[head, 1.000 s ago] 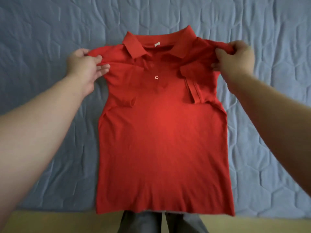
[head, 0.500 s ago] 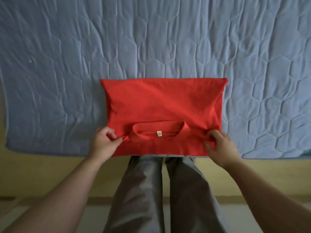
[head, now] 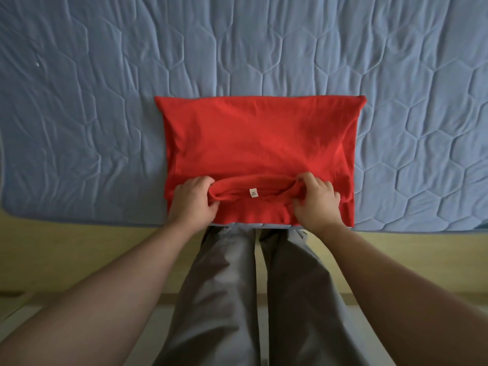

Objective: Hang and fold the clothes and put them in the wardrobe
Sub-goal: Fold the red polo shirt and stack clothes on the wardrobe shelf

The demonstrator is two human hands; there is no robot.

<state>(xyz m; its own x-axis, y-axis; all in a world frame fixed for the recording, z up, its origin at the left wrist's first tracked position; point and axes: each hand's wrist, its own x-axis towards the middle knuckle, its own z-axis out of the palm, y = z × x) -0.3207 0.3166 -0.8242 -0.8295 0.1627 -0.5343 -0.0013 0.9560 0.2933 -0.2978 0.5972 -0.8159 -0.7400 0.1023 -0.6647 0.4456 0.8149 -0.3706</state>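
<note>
Pulling on the collar alone could drag the top layer of the red shirt askew and spoil the fold, because the bulk lies loose on the bed. Its near hem sits right at the bed's edge, so a tug toward the person might slide it off. Each grip is narrow and holding cloth: the left hand pinches one end of the collar and the right hand the other, though whether they also catch the layer beneath is hidden. Most of the shirt spreads flat beyond the hands; the collar and its white label lie between them.
</note>
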